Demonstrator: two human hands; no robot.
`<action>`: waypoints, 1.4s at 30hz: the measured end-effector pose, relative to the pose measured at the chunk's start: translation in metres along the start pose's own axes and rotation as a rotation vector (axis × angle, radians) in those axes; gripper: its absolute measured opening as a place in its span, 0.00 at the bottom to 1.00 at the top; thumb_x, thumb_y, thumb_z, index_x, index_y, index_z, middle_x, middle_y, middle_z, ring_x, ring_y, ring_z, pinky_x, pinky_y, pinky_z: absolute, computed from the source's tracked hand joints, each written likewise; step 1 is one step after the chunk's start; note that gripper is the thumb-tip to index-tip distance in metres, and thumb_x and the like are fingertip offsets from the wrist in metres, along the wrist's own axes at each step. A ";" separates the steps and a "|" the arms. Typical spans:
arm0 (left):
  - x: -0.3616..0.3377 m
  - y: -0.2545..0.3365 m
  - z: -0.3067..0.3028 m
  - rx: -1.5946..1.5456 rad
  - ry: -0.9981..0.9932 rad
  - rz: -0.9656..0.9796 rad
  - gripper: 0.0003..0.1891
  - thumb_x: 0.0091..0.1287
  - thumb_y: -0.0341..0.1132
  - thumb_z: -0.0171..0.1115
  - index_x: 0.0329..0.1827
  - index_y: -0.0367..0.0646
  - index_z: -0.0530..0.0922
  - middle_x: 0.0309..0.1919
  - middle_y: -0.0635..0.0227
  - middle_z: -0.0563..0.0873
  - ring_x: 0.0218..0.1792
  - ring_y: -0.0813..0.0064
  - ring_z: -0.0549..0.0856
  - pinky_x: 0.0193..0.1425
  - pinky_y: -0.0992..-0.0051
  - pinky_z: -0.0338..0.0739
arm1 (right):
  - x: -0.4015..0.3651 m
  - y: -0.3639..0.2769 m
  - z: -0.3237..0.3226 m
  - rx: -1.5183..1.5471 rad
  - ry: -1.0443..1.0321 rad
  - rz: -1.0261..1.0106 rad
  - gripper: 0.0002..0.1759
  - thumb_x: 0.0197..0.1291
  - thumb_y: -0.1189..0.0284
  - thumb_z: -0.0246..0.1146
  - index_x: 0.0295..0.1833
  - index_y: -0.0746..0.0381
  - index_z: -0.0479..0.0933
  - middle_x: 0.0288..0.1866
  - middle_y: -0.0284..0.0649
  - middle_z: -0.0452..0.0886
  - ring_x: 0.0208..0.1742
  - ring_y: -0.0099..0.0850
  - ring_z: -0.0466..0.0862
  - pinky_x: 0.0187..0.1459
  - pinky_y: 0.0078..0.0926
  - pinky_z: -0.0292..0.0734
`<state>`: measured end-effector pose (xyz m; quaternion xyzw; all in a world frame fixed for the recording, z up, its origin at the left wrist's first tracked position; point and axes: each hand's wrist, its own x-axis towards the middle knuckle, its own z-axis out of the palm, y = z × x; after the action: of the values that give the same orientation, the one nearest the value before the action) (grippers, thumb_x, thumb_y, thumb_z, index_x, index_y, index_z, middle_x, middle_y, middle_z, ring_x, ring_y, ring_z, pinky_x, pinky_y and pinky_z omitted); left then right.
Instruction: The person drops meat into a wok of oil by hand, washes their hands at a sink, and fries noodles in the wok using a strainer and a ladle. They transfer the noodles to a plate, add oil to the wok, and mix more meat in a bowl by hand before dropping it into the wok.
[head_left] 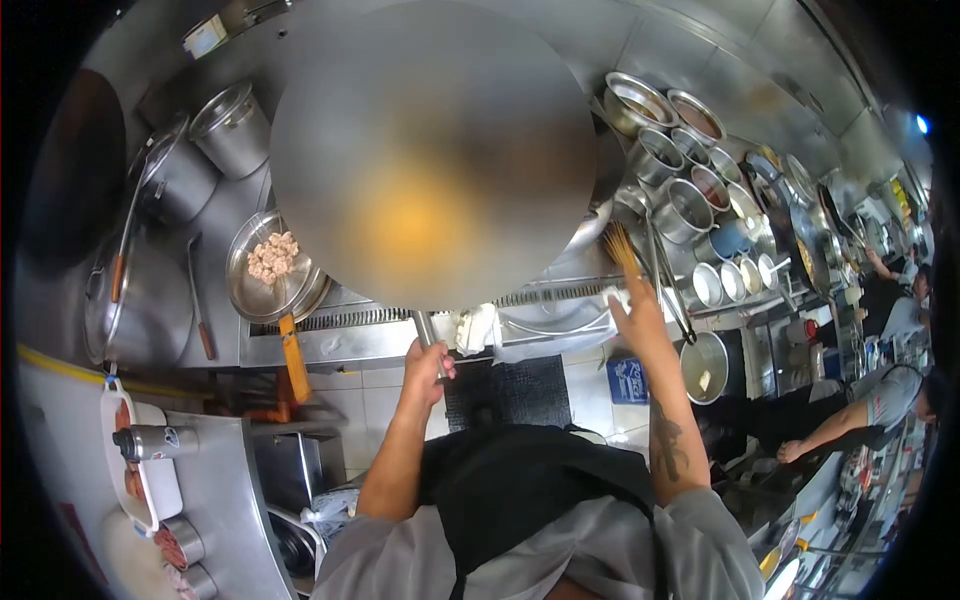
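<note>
A large blurred oval covers the middle of the view and hides most of what lies beneath it. My left hand is closed around a metal handle that runs up under this blur; the pan at its far end is hidden. My right hand reaches forward to the right, its fingers at the lower end of a bamboo brush and its thumb out to the side. A folded white cloth lies at the counter edge between my hands. Long metal tongs or ladle handles lean just right of the brush.
A strainer with pale meat pieces sits on the left, beside a ladle and tall pots. Metal containers and white bowls crowd the right. Another person's arm is farther right.
</note>
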<state>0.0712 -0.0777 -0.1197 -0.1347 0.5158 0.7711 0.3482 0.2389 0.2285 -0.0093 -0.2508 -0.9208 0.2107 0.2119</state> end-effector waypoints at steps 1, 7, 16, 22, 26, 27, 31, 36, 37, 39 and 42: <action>0.008 -0.004 -0.006 0.000 -0.006 -0.017 0.05 0.59 0.24 0.54 0.35 0.41 0.68 0.23 0.68 0.72 0.18 0.77 0.73 0.16 0.75 0.70 | -0.019 0.011 -0.007 -0.039 -0.017 0.008 0.30 0.55 0.69 0.65 0.62 0.69 0.67 0.51 0.59 0.75 0.50 0.54 0.77 0.50 0.42 0.75; 0.002 0.021 -0.010 0.027 -0.061 0.084 0.05 0.60 0.27 0.57 0.36 0.42 0.70 0.23 0.69 0.75 0.19 0.78 0.74 0.18 0.75 0.69 | -0.128 0.048 -0.055 0.005 -0.019 0.218 0.29 0.52 0.74 0.66 0.61 0.68 0.69 0.49 0.56 0.75 0.46 0.51 0.78 0.48 0.40 0.74; -0.137 0.091 0.022 0.343 -0.118 0.202 0.14 0.65 0.29 0.58 0.53 0.40 0.73 0.28 0.73 0.75 0.20 0.86 0.71 0.17 0.85 0.64 | -0.345 0.073 -0.100 0.013 0.034 0.546 0.29 0.57 0.69 0.62 0.62 0.70 0.67 0.53 0.61 0.72 0.51 0.55 0.77 0.53 0.44 0.74; -0.219 0.064 0.081 0.683 -0.336 0.049 0.06 0.61 0.36 0.65 0.36 0.49 0.77 0.26 0.73 0.82 0.22 0.80 0.78 0.21 0.82 0.71 | -0.450 0.050 -0.115 0.061 0.052 0.711 0.26 0.56 0.70 0.63 0.59 0.70 0.68 0.48 0.52 0.73 0.48 0.50 0.78 0.49 0.42 0.75; -0.221 -0.010 0.116 0.775 -0.717 0.102 0.17 0.67 0.30 0.54 0.58 0.36 0.72 0.32 0.68 0.74 0.22 0.82 0.73 0.20 0.83 0.69 | -0.505 0.036 -0.123 0.027 0.104 0.760 0.24 0.56 0.70 0.63 0.56 0.69 0.69 0.45 0.52 0.73 0.44 0.50 0.79 0.45 0.43 0.76; -0.241 -0.027 0.143 0.779 -0.717 -0.073 0.18 0.67 0.29 0.55 0.60 0.38 0.70 0.28 0.73 0.72 0.17 0.87 0.69 0.13 0.86 0.65 | -0.518 0.029 -0.126 0.020 0.162 0.764 0.22 0.55 0.70 0.63 0.54 0.69 0.70 0.44 0.53 0.73 0.43 0.50 0.80 0.44 0.43 0.77; -0.279 -0.118 0.203 0.868 -1.048 -0.323 0.21 0.66 0.29 0.55 0.62 0.39 0.68 0.30 0.70 0.73 0.18 0.85 0.69 0.15 0.85 0.66 | -0.581 -0.004 -0.142 0.022 0.356 0.831 0.21 0.54 0.70 0.63 0.52 0.68 0.71 0.42 0.54 0.74 0.41 0.51 0.80 0.42 0.44 0.77; -0.331 -0.220 0.264 1.020 -1.402 -0.706 0.23 0.63 0.27 0.55 0.62 0.36 0.66 0.29 0.67 0.73 0.17 0.83 0.72 0.14 0.84 0.67 | -0.656 -0.065 -0.159 -0.033 0.550 1.146 0.24 0.59 0.70 0.61 0.60 0.66 0.67 0.47 0.52 0.72 0.44 0.49 0.79 0.46 0.42 0.76; -0.343 -0.236 0.271 1.061 -1.439 -0.763 0.23 0.62 0.26 0.56 0.62 0.37 0.66 0.28 0.68 0.73 0.17 0.83 0.72 0.14 0.83 0.67 | -0.671 -0.079 -0.159 -0.024 0.602 1.217 0.24 0.59 0.71 0.61 0.61 0.66 0.67 0.48 0.52 0.72 0.45 0.49 0.79 0.46 0.41 0.76; -0.367 -0.264 0.277 1.153 -1.523 -0.852 0.24 0.61 0.26 0.57 0.62 0.38 0.66 0.27 0.68 0.73 0.17 0.83 0.72 0.14 0.82 0.68 | -0.704 -0.106 -0.153 -0.055 0.775 1.360 0.25 0.58 0.71 0.61 0.61 0.65 0.67 0.49 0.53 0.73 0.47 0.50 0.78 0.48 0.42 0.76; -0.397 -0.294 0.281 1.287 -1.664 -0.967 0.22 0.60 0.25 0.58 0.58 0.39 0.66 0.26 0.69 0.73 0.17 0.82 0.73 0.13 0.81 0.69 | -0.758 -0.133 -0.111 -0.212 1.215 1.646 0.25 0.57 0.72 0.61 0.60 0.69 0.68 0.51 0.57 0.74 0.51 0.53 0.77 0.52 0.41 0.74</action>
<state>0.5985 0.0805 0.0200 0.4334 0.3190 0.0025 0.8428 0.8388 -0.2630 -0.0680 -0.8859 -0.2149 0.0457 0.4085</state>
